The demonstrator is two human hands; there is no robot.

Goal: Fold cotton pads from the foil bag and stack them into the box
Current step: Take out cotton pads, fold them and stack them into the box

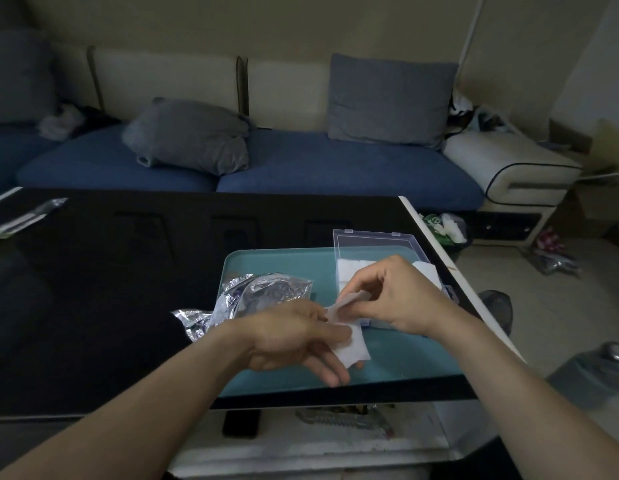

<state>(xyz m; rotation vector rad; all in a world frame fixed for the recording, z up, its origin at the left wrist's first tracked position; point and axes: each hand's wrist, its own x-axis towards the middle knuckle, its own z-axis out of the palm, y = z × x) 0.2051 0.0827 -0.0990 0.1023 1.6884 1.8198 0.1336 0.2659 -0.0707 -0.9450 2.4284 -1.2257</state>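
Cotton pad [353, 348]: held above teal tray [284, 261] on dark surface [128, 271], pinched between left hand [294, 341] and right hand [394, 296], upper edge apparently bent over. Foil bag [263, 292]: crumpled, left. Clear box [374, 244]: behind, holding white pads.

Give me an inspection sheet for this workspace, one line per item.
Surface: glossy black table carrying a teal tray.
Job's things: crumpled foil bag on the tray's left edge; clear box, lid open, white pads inside; one cotton pad held over the tray.
Clutter: clear packet at the table's far left.
Grippers: left hand and right hand both pinch the cotton pad.
Cables: nothing seen.
Surroundings: blue sofa with grey cushions behind; bags on the floor at right.
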